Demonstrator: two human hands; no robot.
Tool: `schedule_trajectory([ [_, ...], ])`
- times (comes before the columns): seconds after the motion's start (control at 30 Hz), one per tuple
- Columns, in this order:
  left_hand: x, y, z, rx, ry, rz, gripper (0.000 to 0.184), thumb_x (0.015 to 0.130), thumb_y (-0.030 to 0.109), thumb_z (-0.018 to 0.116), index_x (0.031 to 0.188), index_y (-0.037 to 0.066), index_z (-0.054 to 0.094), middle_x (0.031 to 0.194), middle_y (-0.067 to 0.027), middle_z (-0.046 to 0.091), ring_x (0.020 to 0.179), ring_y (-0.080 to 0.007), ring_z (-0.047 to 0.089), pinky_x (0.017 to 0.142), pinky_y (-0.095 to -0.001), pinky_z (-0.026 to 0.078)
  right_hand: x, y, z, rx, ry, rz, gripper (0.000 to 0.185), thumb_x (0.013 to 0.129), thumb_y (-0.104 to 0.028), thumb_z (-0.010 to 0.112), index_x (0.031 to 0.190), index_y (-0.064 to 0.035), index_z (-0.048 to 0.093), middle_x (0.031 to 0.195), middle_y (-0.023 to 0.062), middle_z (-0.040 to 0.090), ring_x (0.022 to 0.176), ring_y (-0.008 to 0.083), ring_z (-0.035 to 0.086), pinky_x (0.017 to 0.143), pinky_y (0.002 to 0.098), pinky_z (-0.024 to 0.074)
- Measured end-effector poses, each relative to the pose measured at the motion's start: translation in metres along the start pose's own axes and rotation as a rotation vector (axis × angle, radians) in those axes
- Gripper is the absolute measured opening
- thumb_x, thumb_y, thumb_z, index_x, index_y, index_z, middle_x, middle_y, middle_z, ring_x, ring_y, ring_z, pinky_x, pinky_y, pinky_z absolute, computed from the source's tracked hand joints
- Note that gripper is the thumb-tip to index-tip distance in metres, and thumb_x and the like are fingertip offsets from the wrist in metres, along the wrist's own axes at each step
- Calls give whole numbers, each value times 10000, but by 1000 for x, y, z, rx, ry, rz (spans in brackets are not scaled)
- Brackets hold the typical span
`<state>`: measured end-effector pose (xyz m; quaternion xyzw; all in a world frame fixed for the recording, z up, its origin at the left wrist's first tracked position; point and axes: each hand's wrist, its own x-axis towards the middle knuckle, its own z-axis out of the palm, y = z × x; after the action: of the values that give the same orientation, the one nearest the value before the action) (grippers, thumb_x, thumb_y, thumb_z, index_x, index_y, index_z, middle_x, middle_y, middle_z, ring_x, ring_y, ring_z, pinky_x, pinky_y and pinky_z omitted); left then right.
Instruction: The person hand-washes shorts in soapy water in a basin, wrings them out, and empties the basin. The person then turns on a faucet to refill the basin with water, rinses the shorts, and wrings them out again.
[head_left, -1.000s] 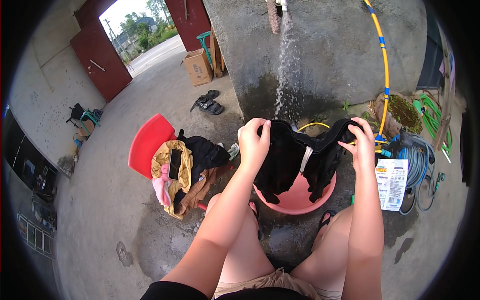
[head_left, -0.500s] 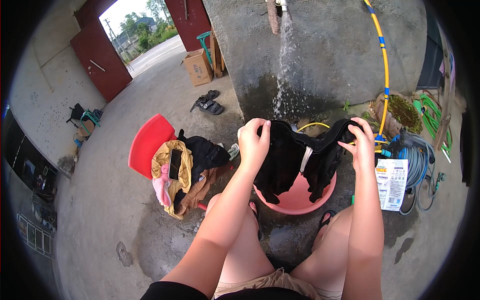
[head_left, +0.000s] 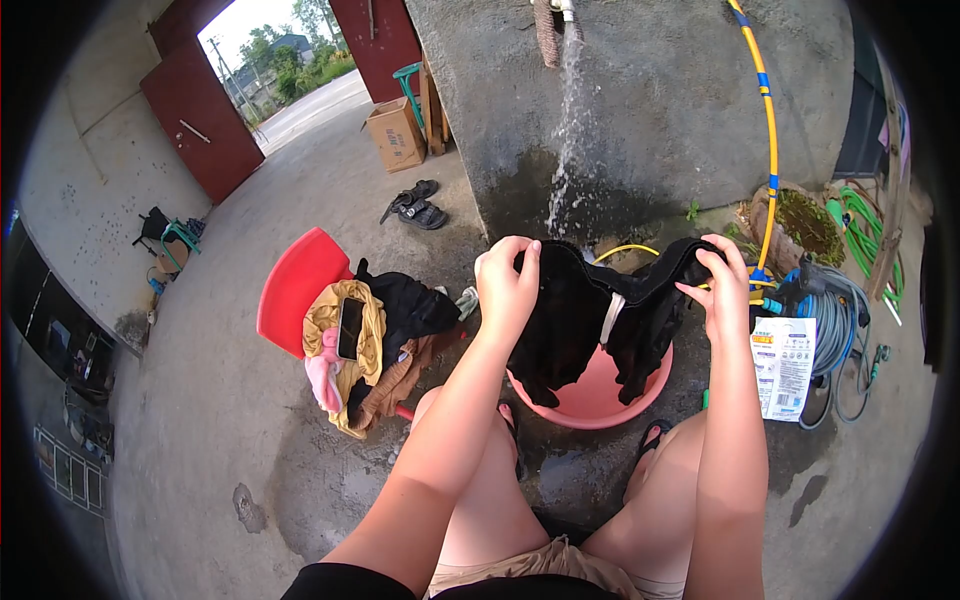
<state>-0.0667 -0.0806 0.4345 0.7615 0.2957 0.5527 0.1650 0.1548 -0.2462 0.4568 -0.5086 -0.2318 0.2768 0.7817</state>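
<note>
Black pants hang spread between my two hands, with a white tag or drawstring dangling from the middle of the waistband. My left hand pinches one end of the waistband. At the other end, my right hand grips the band between thumb and fingers. Beneath the cloth stands a pink basin, whose inside is partly hidden by the two hanging legs. Water streams from a tap on the wall and falls behind the pants.
Left of the basin, a red chair bears piled clothes and a phone. Dark sandals lie farther back. To the right are a white printed packet, a coiled grey hose and a yellow hose.
</note>
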Motion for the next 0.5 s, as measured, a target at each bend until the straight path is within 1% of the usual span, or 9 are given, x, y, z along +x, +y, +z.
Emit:
schedule_trajectory([
  [0.4,0,1,-1,8,1,7,173,864,134,622,834,-36,629,786,-168,645,770,-297,637,739,-355,476,0,0,0,8,-8,0,210,851,-70,573,1059,-98,591,994,36,565,852,147,610,673,381,567],
  [0.5,1,1,-2,10,-25,-8,170,861,137,624,831,-30,630,782,-171,641,767,-310,635,732,-359,477,0,2,-1,27,-30,-5,215,866,-66,552,1077,-90,579,996,50,583,869,167,619,687,401,570],
])
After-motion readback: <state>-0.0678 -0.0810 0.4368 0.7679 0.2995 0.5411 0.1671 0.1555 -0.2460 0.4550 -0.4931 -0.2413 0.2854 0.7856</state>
